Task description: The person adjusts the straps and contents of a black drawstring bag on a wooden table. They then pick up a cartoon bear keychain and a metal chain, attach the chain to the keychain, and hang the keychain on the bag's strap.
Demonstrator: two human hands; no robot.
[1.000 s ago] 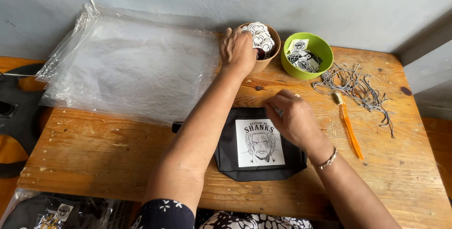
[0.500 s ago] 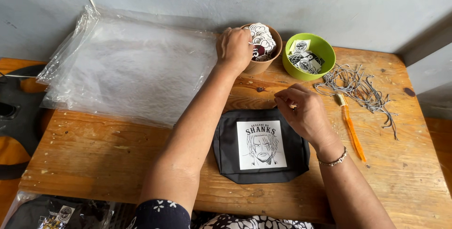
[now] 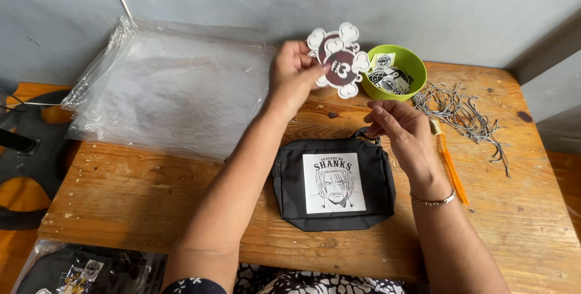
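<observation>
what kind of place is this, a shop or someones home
Probably a small home or workshop packing bench rather than a shop: a rough wooden table against a bare wall, a stack of clear plastic bags, a green bowl of tags, a heap of cords, and a black pouch in front of the person.

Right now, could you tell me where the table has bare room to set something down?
Bare wood lies left of the black pouch, below the clear plastic bags, and along the table at the right front, beyond the orange tool. The back right is crowded: green bowl, cord pile, and the left hand holding a sticker.
</observation>
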